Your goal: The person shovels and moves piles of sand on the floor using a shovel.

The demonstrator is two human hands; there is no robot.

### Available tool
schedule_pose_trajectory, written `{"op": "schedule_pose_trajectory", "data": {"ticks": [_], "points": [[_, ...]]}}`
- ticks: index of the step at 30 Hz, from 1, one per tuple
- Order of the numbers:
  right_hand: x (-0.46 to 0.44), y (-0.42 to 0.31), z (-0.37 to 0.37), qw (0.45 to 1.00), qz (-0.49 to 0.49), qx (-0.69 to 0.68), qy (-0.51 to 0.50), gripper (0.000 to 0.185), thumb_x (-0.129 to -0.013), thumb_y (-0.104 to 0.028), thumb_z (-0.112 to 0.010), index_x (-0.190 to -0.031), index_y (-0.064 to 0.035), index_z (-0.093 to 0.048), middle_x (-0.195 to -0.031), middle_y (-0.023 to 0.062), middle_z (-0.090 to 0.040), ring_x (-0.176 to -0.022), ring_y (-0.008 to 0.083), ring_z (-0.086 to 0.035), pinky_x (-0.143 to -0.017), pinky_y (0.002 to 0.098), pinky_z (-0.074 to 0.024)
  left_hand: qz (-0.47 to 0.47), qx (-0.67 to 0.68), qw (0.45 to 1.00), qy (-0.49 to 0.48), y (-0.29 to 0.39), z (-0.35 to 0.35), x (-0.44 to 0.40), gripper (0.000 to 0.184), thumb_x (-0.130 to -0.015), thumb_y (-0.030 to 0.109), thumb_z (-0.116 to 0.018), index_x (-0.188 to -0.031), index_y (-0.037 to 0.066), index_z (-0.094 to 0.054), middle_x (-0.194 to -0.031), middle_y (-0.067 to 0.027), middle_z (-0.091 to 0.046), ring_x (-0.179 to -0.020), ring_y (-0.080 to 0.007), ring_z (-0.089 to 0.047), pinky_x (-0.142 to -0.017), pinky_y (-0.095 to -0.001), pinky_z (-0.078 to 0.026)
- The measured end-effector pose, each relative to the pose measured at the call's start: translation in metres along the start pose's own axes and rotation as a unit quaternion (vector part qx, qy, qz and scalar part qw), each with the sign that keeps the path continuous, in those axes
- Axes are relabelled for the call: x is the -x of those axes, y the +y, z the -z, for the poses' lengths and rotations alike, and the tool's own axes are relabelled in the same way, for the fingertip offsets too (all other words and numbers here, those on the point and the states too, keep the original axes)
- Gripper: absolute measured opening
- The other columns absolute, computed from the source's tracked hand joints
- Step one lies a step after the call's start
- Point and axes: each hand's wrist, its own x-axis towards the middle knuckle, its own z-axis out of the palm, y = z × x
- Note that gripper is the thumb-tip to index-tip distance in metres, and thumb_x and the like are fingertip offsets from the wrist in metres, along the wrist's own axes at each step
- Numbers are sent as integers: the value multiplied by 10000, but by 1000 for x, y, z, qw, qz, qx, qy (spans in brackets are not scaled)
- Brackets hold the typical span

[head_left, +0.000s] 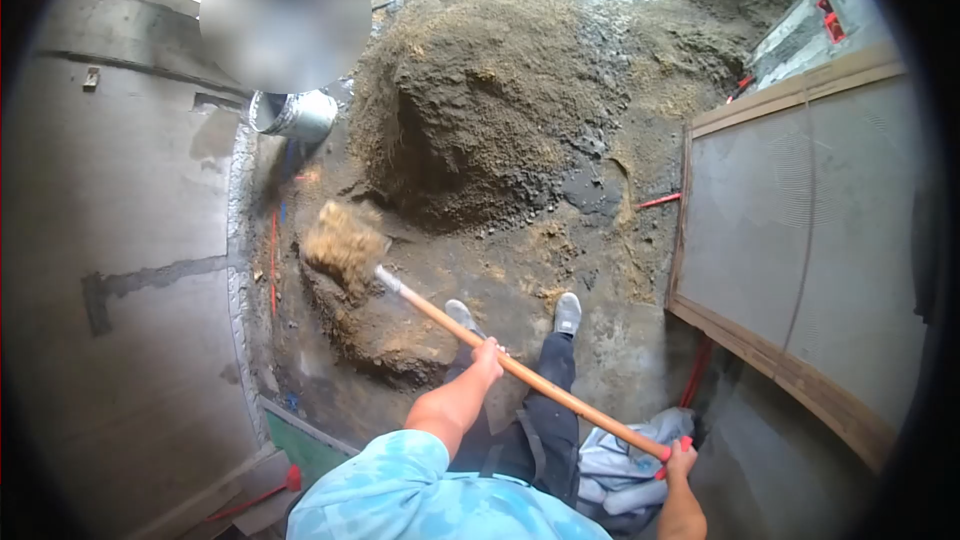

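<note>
A long wooden-shafted shovel [570, 398] slants across in front of me. My left hand [487, 358] is closed around the middle of its shaft. At the lower right, my right hand [682, 459] grips the red handle at the end. The blade is hidden under a heap of brown sandy soil [343, 240], slightly blurred, at the left. That load is over a low soil pile [375, 330], and I cannot tell if they touch. Beyond it rises a large mound of sandy soil [500, 90] with a dug-out hollow in its left side.
A metal bucket [305, 116] stands at the far left, by a blurred round patch. Grey walls [150, 200] line the left; a wood-framed grey panel [750, 210] is at right. Grey plastic sheeting [610, 465] lies near my right leg. A red-headed tool [292, 478] lies lower left.
</note>
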Motion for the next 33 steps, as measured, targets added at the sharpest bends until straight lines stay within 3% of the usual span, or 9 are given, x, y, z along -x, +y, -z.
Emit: {"op": "schedule_pose_trajectory", "data": {"ticks": [3,5,9,16,18,26,28,29,33], "points": [[-34,13,-17,953,-265,-68,-128,232,-752,-191,-564,-784,37,-590,-705,122,-596,-656,219,-583,-568,379,-476,-118,-76,990,-12,19,-25,12,160,-701,79,-596,-799,9,-489,-626,-65,-485,-521,-187,-512,-498,-370,-453],[-81,-4,-23,892,-275,77,-351,241,-766,-206,-542,-793,29,-589,-701,133,-595,-601,230,-588,-504,382,-479,-246,-193,949,-31,55,-36,49,226,-672,119,-644,-798,-9,-507,-666,-61,-500,-560,-157,-502,-517,-354,-439],[-98,-81,-66,966,-62,100,-229,299,-768,-240,-573,-852,46,-569,-625,93,-551,-491,219,-531,-442,388,-448,-272,-92,952,-109,143,-60,96,195,-627,150,-643,-722,15,-538,-651,-78,-544,-578,-185,-521,-561,-322,-433],[-21,-167,-50,978,188,-89,-23,249,-755,-210,-614,-830,24,-572,-730,108,-594,-678,202,-565,-641,338,-448,-118,106,970,-184,177,-16,68,104,-696,138,-524,-646,132,-433,-576,-32,-471,-529,-174,-481,-548,-334,-446],[3,-158,-24,973,176,-133,-65,190,-758,-120,-618,-877,13,-552,-756,26,-558,-690,94,-517,-640,257,-439,-47,129,982,-132,146,0,42,130,-705,154,-518,-631,151,-412,-537,-8,-439,-485,-160,-446,-496,-316,-425],[31,-209,191,979,194,27,56,335,-815,-123,-575,-1076,65,-482,-821,26,-504,-748,131,-488,-697,271,-419,240,199,930,-196,-84,-75,56,220,-724,180,-526,-580,176,-359,-475,2,-361,-387,-163,-373,-391,-325,-362],[19,-239,265,977,208,30,-24,120,-854,-136,-541,-881,-74,-442,-575,41,-479,-414,99,-418,-327,248,-341,304,206,903,-221,-122,-114,83,188,-754,184,-517,-628,138,-385,-492,-7,-374,-399,-159,-398,-403,-314,-395],[44,-289,256,978,178,53,100,153,-854,-132,-538,-889,-77,-400,-580,51,-483,-376,103,-397,-304,258,-337,321,202,896,-230,-139,-133,86,154,-761,190,-519,-678,114,-414,-521,-22,-404,-411,-163,-422,-418,-320,-419],[77,-402,208,984,134,113,20,328,-868,-157,-520,-1148,-32,-404,-658,69,-505,-432,136,-440,-341,259,-360,293,254,903,-186,-79,-136,96,117,-747,174,-529,-702,98,-453,-532,-39,-430,-438,-178,-466,-435,-330,-434]]}}
